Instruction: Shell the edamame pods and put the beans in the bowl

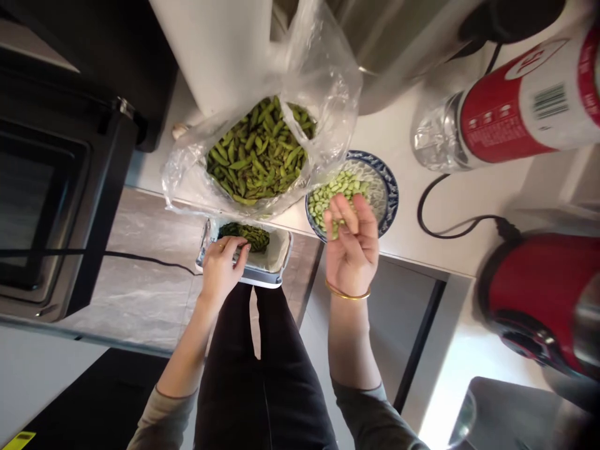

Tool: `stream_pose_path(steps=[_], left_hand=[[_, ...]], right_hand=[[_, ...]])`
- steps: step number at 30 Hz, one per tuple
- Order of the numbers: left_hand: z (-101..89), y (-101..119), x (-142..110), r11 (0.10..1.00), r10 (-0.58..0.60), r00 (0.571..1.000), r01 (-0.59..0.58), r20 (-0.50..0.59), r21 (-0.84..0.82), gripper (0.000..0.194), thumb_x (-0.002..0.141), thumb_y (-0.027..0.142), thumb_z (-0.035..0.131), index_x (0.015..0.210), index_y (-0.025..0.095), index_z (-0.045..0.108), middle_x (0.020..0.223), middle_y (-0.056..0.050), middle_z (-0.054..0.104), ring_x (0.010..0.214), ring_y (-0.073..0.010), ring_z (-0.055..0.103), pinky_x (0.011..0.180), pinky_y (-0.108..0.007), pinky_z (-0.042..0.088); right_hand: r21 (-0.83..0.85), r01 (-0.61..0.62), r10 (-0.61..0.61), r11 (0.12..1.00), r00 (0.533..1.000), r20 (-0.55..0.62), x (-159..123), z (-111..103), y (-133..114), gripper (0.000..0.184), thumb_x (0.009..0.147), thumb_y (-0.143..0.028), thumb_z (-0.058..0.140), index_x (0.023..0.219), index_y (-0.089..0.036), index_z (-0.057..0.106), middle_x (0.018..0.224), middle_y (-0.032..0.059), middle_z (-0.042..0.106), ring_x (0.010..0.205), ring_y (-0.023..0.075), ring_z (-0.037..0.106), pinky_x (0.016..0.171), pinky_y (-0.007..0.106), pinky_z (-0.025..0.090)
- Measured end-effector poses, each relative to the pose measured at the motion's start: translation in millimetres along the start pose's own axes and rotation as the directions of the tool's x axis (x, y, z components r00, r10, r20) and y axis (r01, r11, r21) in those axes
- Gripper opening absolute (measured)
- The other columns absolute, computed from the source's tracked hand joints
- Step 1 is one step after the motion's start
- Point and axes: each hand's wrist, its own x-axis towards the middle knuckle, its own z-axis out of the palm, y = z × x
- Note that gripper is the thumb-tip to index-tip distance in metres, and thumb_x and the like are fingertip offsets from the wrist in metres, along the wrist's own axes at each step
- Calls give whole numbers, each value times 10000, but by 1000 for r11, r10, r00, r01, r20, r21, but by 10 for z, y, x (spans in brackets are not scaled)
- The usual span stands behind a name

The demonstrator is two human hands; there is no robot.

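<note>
"How many of each thing are there?"

"Two hands, one bag, one plate, one bin. The crinkled clear plastic bag (330, 119) lies open, holding plump green bean pods (257, 156), too many to count. Beside it, the round plate with a blue-and-white patterned rim (390, 190) carries a heap of pale green shelled beans (335, 187), also past counting."

"And the bin?"

"The grey-and-white lined bin (265, 278) stands below the bench's front edge, by the person's dark-trousered legs, with darker green pods (255, 237) inside."

"What are the hands doing?"

"The left hand (228, 255) is over the bin, fingers bent and thumb near them; whether it has hold of anything cannot be told. The right hand (352, 240), above the plate's near edge, is half curled, palm up, thumb drawn in towards the fingers. Whether a bean is pinched there is unclear. One gold bangle (347, 294) circles that wrist."

"The surface and room?"

"A smooth white bench (384, 132), bearing one clear bottle with a red-and-white label (501, 122) and a black cord (445, 234). One red appliance (529, 300) is at the right, one black oven-like appliance (98, 200) at the left, above grey marbled flooring (154, 228)."
</note>
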Motion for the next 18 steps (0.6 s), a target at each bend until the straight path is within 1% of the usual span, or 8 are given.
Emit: stream_pose_path(steps=[1,3,5,7,10,12,16,18], left_hand=[[-19,37,68,998,21,998,-24,-53,-53,149,902,238,506,966,192,632,891,-47,681,798,-163,621,770,-288,474],[-55,105,246,989,69,986,-88,-149,-122,199,910,179,463,1038,201,614,940,-48,671,888,-159,619,822,-282,480],[-84,158,477,981,106,970,-138,-219,-136,253,913,137,420,1065,207,610,959,-48,660,938,-159,605,865,-294,475],[-105,196,741,978,138,959,-172,-249,-121,283,910,118,399,1067,205,618,992,-57,650,979,-171,583,901,-322,464],[-105,247,1125,978,169,959,-193,-228,-84,272,902,127,412,1022,207,643,1034,-62,635,1003,-199,546,910,-369,449],[-74,294,1326,975,195,963,-211,-186,-65,231,894,158,450,988,211,655,1005,-58,629,993,-215,530,901,-393,438],[58,415,1561,961,275,961,-275,-36,-15,151,849,215,555,959,208,658,972,-76,601,1026,-266,505,903,-438,399],[134,462,1623,964,267,964,-267,-1,13,132,832,226,580,944,201,644,983,-94,590,1052,-297,496,910,-457,381]], right_hand=[[-78,68,-69,995,998,-10,83,-38,-7,475,792,-252,581,1263,-303,539,1397,21,533,1397,242,350,1135,497,308],[-201,143,-139,969,990,34,220,-98,0,496,772,-234,572,1262,-306,546,1415,8,513,1397,269,347,1136,515,293],[-269,184,-168,945,983,80,298,-129,21,500,774,-209,526,1264,-308,554,1422,-8,504,1382,268,373,1148,514,270],[-299,214,-194,930,976,95,309,-130,40,516,776,-183,481,1273,-299,556,1418,-12,507,1373,255,391,1160,500,263],[-285,228,-218,931,974,68,230,-85,48,517,766,-160,473,1260,-274,574,1388,9,538,1356,244,418,1158,488,287],[-245,199,-194,949,980,47,141,-35,38,480,769,-152,496,1222,-271,601,1343,25,579,1321,240,464,1148,480,314],[-197,122,-112,973,992,63,-34,66,6,327,821,-177,540,1109,-267,666,1201,42,676,1201,237,580,1100,468,387],[-215,109,-92,971,992,85,-85,97,2,281,843,-192,545,1070,-276,687,1160,34,697,1159,233,608,1079,457,409]])
